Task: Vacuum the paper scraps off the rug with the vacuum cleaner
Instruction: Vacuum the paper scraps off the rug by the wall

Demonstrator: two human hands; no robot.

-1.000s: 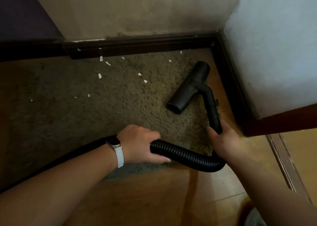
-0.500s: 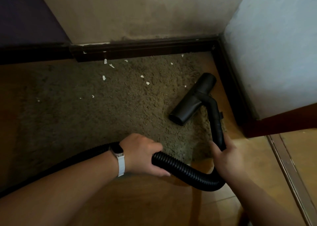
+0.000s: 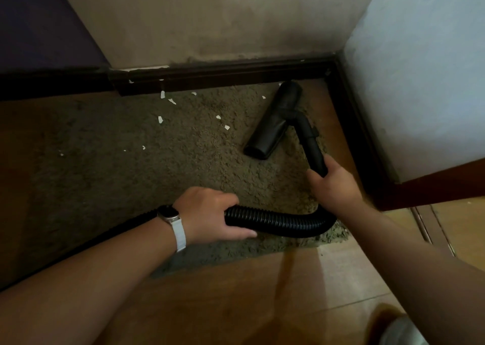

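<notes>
A shaggy brown rug point(image 3: 136, 161) covers the floor up to the wall. Several white paper scraps point(image 3: 160, 119) lie scattered on its far part, left of the black vacuum nozzle point(image 3: 275, 123). The nozzle lies flat on the rug's right side, its far end close to the baseboard. My right hand point(image 3: 332, 184) grips the rigid black tube just behind the nozzle. My left hand point(image 3: 210, 215), a white-strapped watch on its wrist, grips the ribbed black hose point(image 3: 278, 220), which curves along the rug's near edge between the two hands.
A dark baseboard point(image 3: 223, 76) runs along the beige wall and turns at the corner by a pale blue wall point(image 3: 420, 69). A reddish wooden door edge point(image 3: 433, 187) juts in at right. Wooden floor point(image 3: 249, 292) lies near me.
The nozzle has slid forward across the rug toward the baseboard, after being drawn back half a second ago. Both hands kept their hold on tube and hose.
</notes>
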